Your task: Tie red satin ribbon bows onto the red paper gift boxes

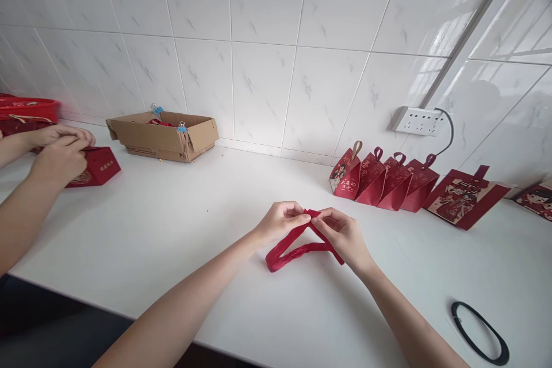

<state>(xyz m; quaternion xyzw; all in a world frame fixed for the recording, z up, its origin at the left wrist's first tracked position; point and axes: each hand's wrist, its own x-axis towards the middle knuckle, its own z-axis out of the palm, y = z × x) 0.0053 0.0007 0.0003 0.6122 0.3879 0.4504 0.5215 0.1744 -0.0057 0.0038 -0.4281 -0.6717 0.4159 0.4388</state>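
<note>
A small room for handwork and packing, from the look of it.

Along a wall of glossy, marbled tiles runs one long white surface, worked at side by side: nearest me, a pair of hands pinches a red band, while a co-worker's hands are at a red box to the left. Decorated red cartons stand in a row near a white socket strip, like a small batch of goods. An open cardboard box, with blue binder clips on its rim, holds more red pieces, and a red tub sits at the far left.
</note>
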